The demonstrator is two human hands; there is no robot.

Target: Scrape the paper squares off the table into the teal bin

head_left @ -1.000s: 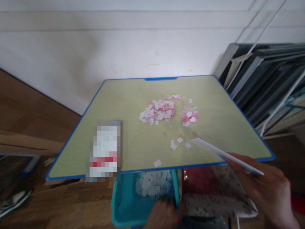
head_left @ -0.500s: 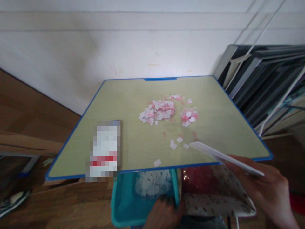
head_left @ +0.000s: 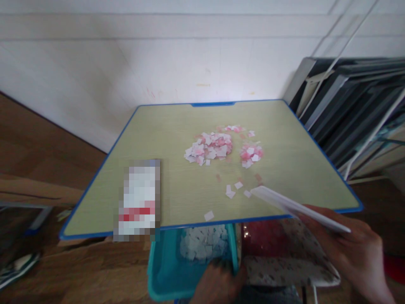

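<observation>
My right hand is closed on a flat white sheet-like piece, seen almost edge-on. Its far tip is close to a few loose white paper squares on the pale green tabletop. Below the table's front edge, my left hand grips the near right rim of a teal plastic basin; its fingertips are partly hidden. A heap of white paper pieces lies inside the basin. Farther back on the table are a larger pile of pink and white paper bits and a smaller pile.
A blurred-out box-shaped object stands at the table's front left. A stool with a red patch is under the front edge. Dark panels lean at the right, a white wall rises behind, and a shoe shows lower left.
</observation>
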